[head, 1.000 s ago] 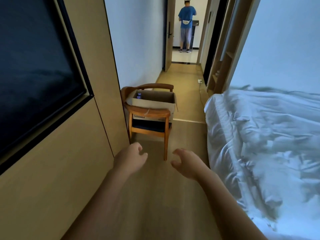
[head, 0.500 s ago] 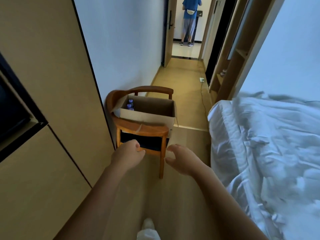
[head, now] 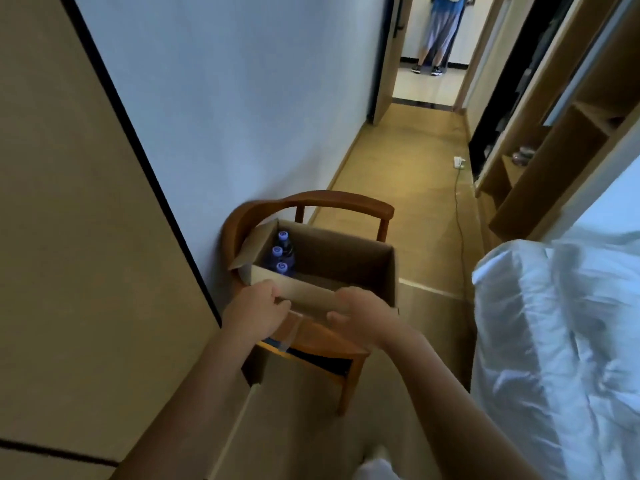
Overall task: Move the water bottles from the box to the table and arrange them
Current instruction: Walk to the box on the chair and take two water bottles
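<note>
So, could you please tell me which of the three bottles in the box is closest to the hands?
The bottle at the near end of the row, by the box front wall; the other two stand behind it.

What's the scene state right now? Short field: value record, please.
setting: narrow room, bed on the right, hallway ahead
box: open cardboard box on a wooden chair by the wall
bottles: three blue-capped water bottles visible in the box's far left corner
left hand: left hand at the box's near edge, fingers curled; grip unclear
right hand: right hand at the near edge, grip unclear
table: not in view
other: a person stands in the far doorway
</note>
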A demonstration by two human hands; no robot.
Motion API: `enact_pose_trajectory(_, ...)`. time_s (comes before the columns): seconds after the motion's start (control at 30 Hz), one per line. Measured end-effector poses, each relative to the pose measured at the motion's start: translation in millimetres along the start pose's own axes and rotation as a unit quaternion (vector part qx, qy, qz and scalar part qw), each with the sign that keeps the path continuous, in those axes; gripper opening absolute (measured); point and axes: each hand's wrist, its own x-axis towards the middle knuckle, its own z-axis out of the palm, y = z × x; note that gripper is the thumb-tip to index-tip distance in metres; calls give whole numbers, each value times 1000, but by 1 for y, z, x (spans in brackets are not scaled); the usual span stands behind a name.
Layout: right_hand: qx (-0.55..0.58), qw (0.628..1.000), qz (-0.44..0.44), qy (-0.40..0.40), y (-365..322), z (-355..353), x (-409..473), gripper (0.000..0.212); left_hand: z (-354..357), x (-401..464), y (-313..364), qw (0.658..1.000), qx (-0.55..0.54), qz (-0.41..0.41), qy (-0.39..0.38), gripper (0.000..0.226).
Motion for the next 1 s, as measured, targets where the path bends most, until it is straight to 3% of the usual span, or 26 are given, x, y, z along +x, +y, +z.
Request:
enact_pose_trajectory(0.1,-1,999,-28,-34,16,-2,61,28,10,39,-1,999,-2,-41,5,13)
enact_pose_trajectory(0.3,30,989,-92,-111,50,6,189,23,23,107,3,984,-45,-171,1,34)
enact_pose_trajectory(0.57,-5,966,-134,-221,59,65,328,27,48,146,-1,935,-101,-339,24,23)
enact_pose_trajectory(0.8,-70,949,-160,-263,61,139,369,48,74,141,-4,910,-111,-399,14,22)
enact_pose_trajectory(1.0,-124,935,-240,-231,55,146,382,33,78,140,-6,904,-128,-408,22,25)
